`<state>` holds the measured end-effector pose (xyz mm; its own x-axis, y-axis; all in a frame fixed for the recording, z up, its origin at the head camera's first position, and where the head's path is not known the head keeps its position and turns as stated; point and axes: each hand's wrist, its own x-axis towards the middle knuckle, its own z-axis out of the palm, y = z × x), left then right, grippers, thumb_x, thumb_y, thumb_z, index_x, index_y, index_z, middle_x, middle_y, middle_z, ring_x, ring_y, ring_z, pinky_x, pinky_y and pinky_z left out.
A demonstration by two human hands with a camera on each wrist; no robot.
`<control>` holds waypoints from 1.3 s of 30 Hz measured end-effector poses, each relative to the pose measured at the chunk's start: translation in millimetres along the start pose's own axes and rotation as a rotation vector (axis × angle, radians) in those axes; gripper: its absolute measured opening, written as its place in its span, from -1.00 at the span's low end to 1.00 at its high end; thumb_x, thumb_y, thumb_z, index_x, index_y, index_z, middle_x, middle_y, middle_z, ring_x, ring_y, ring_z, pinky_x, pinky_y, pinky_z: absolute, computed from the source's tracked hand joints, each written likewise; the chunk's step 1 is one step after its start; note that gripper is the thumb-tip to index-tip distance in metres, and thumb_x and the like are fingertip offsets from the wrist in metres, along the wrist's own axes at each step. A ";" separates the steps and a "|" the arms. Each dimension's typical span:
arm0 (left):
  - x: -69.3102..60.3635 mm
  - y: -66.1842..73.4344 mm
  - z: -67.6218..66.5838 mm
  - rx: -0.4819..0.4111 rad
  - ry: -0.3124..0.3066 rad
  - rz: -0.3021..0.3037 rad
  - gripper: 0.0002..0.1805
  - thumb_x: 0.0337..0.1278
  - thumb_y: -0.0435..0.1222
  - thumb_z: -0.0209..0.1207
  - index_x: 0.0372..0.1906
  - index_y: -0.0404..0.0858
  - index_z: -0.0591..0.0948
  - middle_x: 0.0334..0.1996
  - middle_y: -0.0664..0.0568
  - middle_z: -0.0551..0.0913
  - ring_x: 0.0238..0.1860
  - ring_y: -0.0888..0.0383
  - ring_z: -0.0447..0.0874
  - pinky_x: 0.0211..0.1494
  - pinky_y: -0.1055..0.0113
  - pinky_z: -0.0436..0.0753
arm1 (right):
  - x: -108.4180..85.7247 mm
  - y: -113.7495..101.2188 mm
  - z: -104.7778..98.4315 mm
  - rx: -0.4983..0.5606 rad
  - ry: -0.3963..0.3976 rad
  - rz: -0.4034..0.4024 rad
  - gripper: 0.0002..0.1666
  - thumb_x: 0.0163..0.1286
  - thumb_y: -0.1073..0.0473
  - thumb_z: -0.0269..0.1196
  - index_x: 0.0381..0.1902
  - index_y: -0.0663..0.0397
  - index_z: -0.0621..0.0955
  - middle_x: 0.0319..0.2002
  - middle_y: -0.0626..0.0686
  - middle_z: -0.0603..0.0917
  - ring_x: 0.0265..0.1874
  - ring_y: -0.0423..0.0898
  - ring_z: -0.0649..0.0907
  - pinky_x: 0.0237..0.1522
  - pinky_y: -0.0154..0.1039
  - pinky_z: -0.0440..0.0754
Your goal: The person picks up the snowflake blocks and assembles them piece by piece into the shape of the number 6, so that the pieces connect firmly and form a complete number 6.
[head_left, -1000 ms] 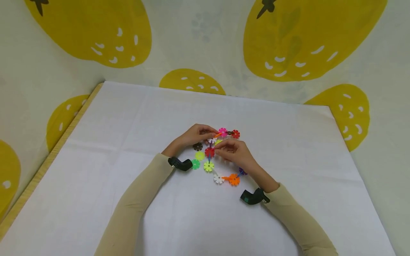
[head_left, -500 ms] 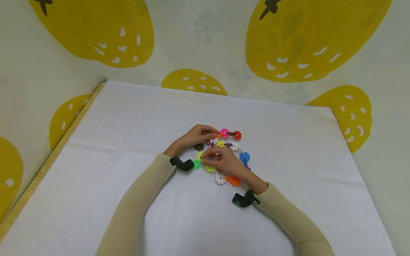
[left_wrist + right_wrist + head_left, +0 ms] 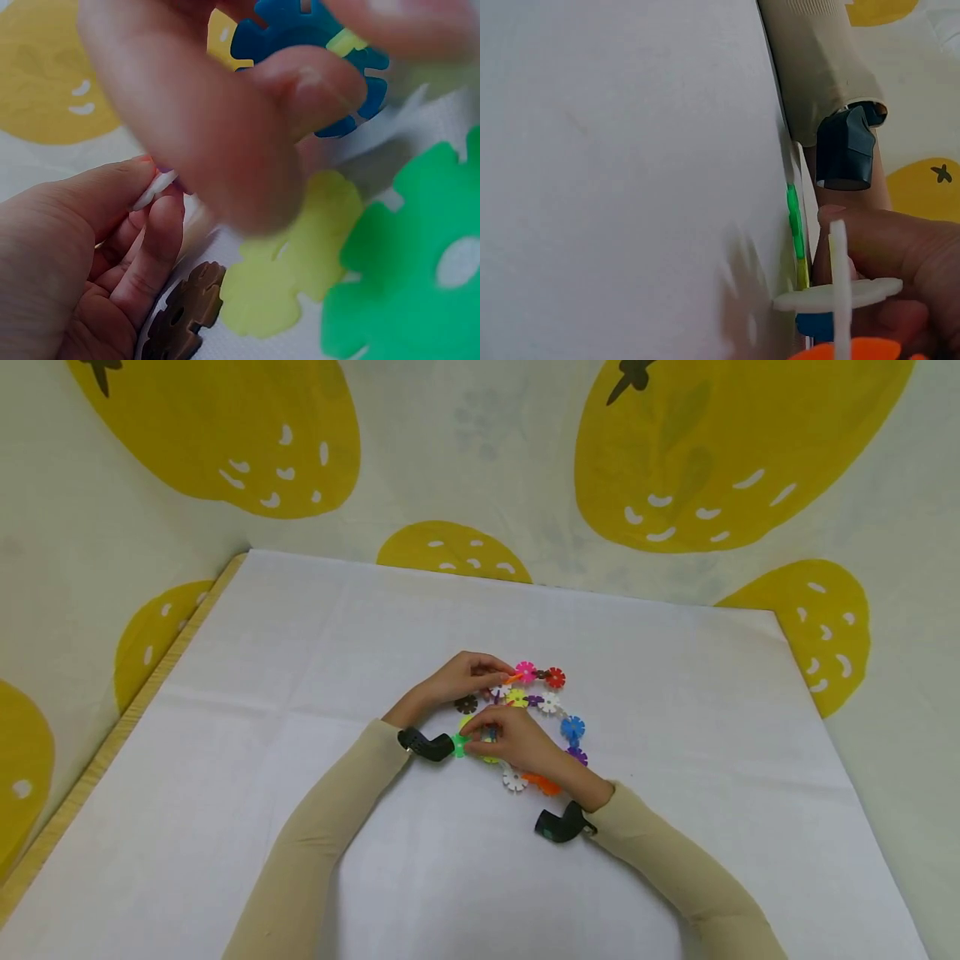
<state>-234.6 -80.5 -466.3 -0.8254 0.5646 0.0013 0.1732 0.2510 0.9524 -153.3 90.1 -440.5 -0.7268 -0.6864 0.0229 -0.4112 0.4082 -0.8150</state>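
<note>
My left hand [image 3: 468, 677] pinches a white snowflake disc [image 3: 154, 190], part of a chain of interlocked plastic discs, between thumb and fingers. From there run orange, pink [image 3: 525, 672] and red [image 3: 555, 677] discs, and a second curve with yellow, purple, white and blue [image 3: 573, 727] ones. My right hand [image 3: 513, 735] reaches over the chain, fingertips close to a loose green disc [image 3: 409, 262]; nothing shows between its fingers. A loose yellow disc [image 3: 300, 255] and a brown disc [image 3: 186, 311] lie beside the green one. My right hand hides part of the chain.
A white cloth [image 3: 360, 635] covers the table, with its wooden edge [image 3: 127, 706] bare at the left. Black wrist cameras [image 3: 426, 745] sit on both wrists. Behind the table hangs a curtain [image 3: 465, 460] with large yellow fruit shapes.
My right hand has left the red disc in the chain and moved left and nearer, to the loose green and yellow discs. The left hand has kept its place and hold.
</note>
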 end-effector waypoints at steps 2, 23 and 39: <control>0.6 -0.1 -0.4 -0.007 -0.001 -0.003 -0.72 0.38 -0.33 0.12 0.06 -0.39 0.64 -0.27 -0.10 0.75 -0.52 0.23 0.59 -0.36 0.40 0.58 | 2.2 -2.0 0.0 -0.029 -0.008 0.015 -0.80 0.21 0.21 0.42 -0.18 0.09 0.74 -0.45 -0.12 0.62 -0.45 -0.20 0.49 -0.36 -0.36 0.45; 0.5 -3.2 -0.6 0.011 -0.011 0.009 -0.71 0.37 -0.33 0.13 0.07 -0.39 0.63 -0.25 -0.09 0.74 -0.51 0.23 0.59 -0.38 0.42 0.56 | 2.2 -14.3 0.7 -0.219 -0.050 0.043 -0.71 0.13 0.11 0.48 -0.20 0.04 0.66 -0.34 -0.08 0.58 -0.31 -0.19 0.54 -0.23 -0.32 0.51; 0.2 -2.6 0.3 -0.012 -0.022 -0.004 -0.71 0.39 -0.34 0.10 0.09 -0.40 0.61 -0.11 -0.17 0.72 -0.45 0.24 0.62 -0.31 0.40 0.61 | -6.3 -0.2 -4.7 0.142 0.096 0.042 -0.83 0.26 0.20 0.39 -0.19 0.08 0.69 -0.28 -0.02 0.68 -0.71 -0.20 0.37 -0.59 -0.40 0.35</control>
<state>-235.1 -80.9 -468.8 -0.8141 0.5807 -0.0090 0.1632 0.2435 0.9561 -151.3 97.1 -437.7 -0.7941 -0.6066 0.0366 -0.3021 0.3418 -0.8899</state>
